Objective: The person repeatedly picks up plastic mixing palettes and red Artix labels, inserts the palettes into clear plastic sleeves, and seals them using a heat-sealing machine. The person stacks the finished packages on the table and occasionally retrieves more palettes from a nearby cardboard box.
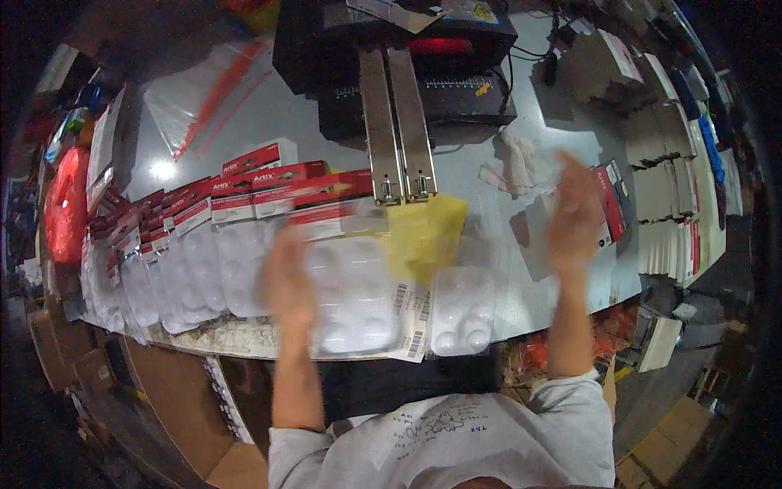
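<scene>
Blurred by motion, my left hand (pixel 287 281) is at the left edge of a white plastic paint palette (pixel 354 297) with round wells. Whether it grips the palette cannot be made out. A red-and-white header card (pixel 330 213) lies just above that palette. My right hand (pixel 573 213), also smeared, is beside red-and-white cards (pixel 611 200) at the right of the table; its hold is unclear. Between the hands are a crumpled yellow sheet (pixel 428 236), a strip of barcode labels (pixel 411 322) and another white palette (pixel 463 306) near the front edge.
Carded palettes (pixel 191 265) overlap in a row at the left. A black machine (pixel 481 57) with two metal arms (pixel 397 122) reaches over the table. Stacked cards (pixel 664 191) stand at the right, near a whitish cloth (pixel 521 163). A cardboard box (pixel 167 399) sits below.
</scene>
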A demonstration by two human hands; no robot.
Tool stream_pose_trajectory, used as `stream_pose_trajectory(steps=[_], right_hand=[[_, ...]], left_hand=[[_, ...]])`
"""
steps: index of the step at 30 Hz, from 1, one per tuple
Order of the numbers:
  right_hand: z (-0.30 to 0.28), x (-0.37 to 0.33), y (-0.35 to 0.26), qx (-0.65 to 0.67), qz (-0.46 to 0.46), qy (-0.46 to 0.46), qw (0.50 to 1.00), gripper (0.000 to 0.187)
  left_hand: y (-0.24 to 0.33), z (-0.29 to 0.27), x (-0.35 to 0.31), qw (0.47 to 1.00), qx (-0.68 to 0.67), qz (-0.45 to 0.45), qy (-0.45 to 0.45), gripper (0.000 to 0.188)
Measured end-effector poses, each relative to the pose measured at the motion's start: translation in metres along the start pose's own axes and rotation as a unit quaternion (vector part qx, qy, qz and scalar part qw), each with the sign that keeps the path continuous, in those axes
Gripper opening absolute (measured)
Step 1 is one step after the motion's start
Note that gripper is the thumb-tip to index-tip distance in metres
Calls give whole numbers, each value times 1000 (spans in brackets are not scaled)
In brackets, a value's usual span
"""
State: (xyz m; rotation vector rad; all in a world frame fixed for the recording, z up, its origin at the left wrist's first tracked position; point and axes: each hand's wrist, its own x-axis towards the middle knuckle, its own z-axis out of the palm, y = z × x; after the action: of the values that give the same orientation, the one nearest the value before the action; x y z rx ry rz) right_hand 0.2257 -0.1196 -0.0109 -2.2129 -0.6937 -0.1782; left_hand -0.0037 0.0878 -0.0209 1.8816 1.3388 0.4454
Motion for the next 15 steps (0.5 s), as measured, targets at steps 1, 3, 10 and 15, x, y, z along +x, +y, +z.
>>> stream_pose_trajectory(steps=[1,3,10,15], right_hand=[[-22,15,18,-68,59,55,994,53],[-54,26,52,-313,24,61,947,64],[-47,7,100,-247,22,74,966,61],[-50,3,26,-258,44,151,953,47]], left_hand=[[1,-18,3,996,4,13,87,30],[7,-41,6,958,227,85,151,36],[15,86,-75,958,168,198,-117,28],[12,86,-76,960,-36,259,-97,15]])
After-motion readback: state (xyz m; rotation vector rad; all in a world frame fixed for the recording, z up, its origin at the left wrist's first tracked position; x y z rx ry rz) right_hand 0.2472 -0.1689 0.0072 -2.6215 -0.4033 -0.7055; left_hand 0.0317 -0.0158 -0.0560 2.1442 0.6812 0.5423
